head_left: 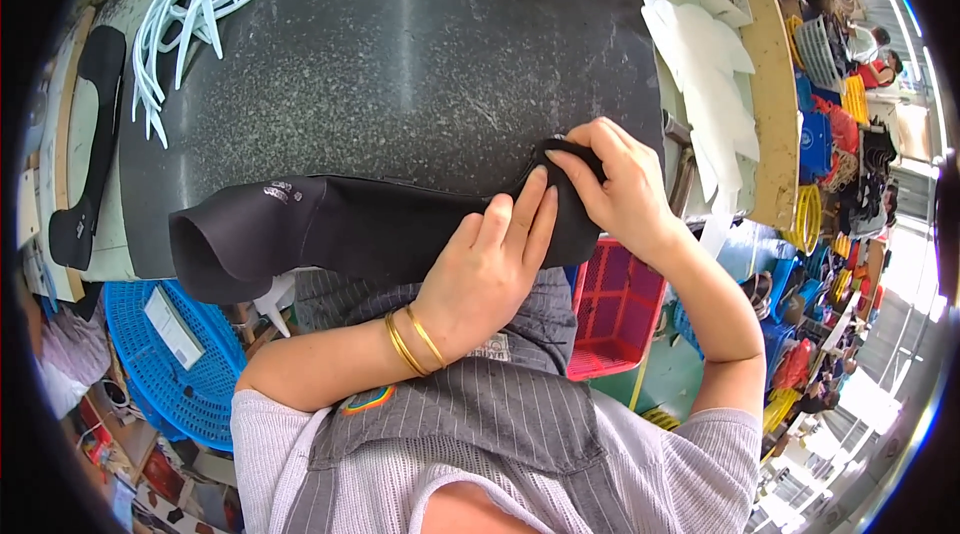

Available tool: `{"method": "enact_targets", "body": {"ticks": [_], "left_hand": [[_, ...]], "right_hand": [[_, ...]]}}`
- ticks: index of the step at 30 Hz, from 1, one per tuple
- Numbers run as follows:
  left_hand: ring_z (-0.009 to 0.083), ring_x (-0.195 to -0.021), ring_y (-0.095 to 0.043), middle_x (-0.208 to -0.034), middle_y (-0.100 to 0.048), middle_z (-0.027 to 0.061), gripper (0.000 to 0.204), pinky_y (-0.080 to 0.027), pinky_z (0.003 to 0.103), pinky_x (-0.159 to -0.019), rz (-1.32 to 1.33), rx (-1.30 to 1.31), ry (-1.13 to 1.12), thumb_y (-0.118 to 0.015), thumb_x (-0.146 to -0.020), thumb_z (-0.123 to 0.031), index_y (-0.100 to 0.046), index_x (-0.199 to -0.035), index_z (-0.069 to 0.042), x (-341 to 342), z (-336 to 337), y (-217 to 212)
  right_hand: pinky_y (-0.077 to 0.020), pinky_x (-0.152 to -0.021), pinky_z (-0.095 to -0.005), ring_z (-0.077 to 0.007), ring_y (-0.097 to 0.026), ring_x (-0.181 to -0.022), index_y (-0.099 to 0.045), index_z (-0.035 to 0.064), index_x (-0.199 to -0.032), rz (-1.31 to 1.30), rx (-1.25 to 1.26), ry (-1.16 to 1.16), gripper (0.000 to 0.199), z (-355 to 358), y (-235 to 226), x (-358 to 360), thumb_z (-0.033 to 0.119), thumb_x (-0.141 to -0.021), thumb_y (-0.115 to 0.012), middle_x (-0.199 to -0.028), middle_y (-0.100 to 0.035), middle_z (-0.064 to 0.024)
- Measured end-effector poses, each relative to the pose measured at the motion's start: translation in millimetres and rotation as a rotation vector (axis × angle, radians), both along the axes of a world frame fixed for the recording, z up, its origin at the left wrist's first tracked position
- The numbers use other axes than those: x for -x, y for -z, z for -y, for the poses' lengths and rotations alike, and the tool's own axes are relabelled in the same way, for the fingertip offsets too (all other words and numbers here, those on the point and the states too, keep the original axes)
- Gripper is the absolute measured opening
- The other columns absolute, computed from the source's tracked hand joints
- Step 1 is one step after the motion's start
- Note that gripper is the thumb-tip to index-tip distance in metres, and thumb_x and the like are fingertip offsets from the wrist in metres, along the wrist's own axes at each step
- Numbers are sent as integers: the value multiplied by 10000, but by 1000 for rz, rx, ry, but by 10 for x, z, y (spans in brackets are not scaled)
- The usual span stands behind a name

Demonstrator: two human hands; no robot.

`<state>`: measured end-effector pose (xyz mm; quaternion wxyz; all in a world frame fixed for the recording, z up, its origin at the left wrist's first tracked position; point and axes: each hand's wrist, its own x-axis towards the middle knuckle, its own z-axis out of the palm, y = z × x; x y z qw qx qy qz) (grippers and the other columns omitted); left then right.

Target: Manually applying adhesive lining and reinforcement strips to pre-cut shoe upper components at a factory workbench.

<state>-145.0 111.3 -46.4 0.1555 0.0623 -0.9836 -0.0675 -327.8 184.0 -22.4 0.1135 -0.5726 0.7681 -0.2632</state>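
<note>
A long black piece of soft, smooth material (390,229), shaped like a boot upper, lies along the near edge of a dark, speckled work surface (400,74). Its left end gapes like a tube and bears small light marks. My left hand (490,259) rests on top of it, fingers stretched out and pressing near its upper edge. At the piece's right end my right hand (625,184) pinches a curled-up edge between thumb and fingers. The fingertips of both hands are close together there. The underside of the piece is hidden.
Pale blue strips (195,9) lie in a bundle at the far left. Another black cut piece (90,144) is at the left edge. White flat pieces (700,74) lie at the right. Below the surface stand a blue basket (130,354) and a red crate (620,304).
</note>
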Motion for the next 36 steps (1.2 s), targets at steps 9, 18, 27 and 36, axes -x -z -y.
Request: {"method": "enact_targets", "body": {"ticks": [9, 18, 27, 36], "left_hand": [[236, -915, -527, -1354, -525, 179, 489, -502, 253, -695, 80, 65, -57, -566, -790, -151, -566, -1254, 2, 110, 19, -101], [244, -1007, -614, -1212, -669, 34, 293, -524, 391, -859, -80, -245, 175, -693, -753, -83, -691, -1042, -33, -605, 583, -160], [201, -1141, -638, -1240, -660, 57, 253, -492, 386, -1009, 69, -231, 322, -616, -825, -113, -698, -1064, -95, -890, 956, -251], [251, -954, -644, -1032, -677, 113, 224, -542, 367, -864, -225, -204, 55, -629, -755, -160, -658, -935, -30, -1010, 377, -142]], "right_hand": [[-499, -732, -414, -337, -599, -901, -572, 23, -963, -412, 165, 57, 268, -54, 52, -75, 126, -761, -717, -966, -579, -142], [-380, -1108, -460, -342, -482, -1311, -623, 36, -1251, -106, 22, -491, 577, -331, 81, -306, 22, -674, -636, -1361, -554, -164], [-337, -1123, -458, -312, -402, -1366, -587, 174, -1316, -181, -133, -564, 614, -376, -156, -322, 437, -774, -708, -1441, -468, -133], [-513, -886, -409, -345, -627, -1074, -601, -55, -1166, 7, 186, -546, 728, 431, -32, -960, 592, -832, -589, -1208, -624, -206]]}}
